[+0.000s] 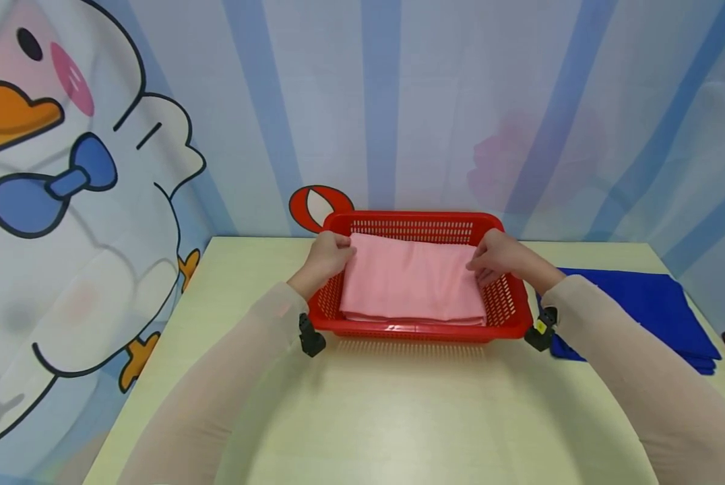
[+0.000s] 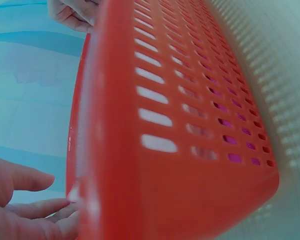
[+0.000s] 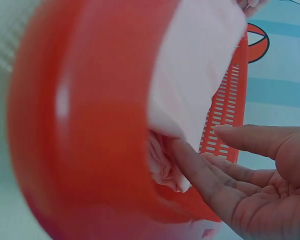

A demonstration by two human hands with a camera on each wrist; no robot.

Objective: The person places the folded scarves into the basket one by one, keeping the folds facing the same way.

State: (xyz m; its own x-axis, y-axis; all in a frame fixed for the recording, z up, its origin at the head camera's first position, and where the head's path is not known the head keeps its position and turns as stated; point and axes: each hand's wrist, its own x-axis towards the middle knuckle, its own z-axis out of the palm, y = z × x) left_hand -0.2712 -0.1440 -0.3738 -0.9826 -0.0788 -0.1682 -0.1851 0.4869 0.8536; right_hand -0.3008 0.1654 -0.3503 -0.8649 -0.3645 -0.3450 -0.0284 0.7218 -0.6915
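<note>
A folded pink cloth point(image 1: 414, 279) lies flat in a red plastic basket point(image 1: 420, 331) with slotted walls. At the cloth's left edge is my left hand point(image 1: 326, 261), over the basket rim. Its thumb stands apart from the fingers in the left wrist view, and the fingertips are partly hidden behind the rim. My right hand point(image 1: 500, 256) reaches over the opposite end. In the right wrist view its extended index finger point(image 3: 197, 167) touches the side of the folded layers, with the thumb point(image 3: 240, 136) held away from the cloth.
Folded blue cloth point(image 1: 641, 310) lies in a stack on the table's right, partly behind my right forearm. The pale table point(image 1: 368, 417) ends at a printed backdrop point(image 1: 429, 121). Magenta material point(image 2: 231, 140) shows through the lower basket slots.
</note>
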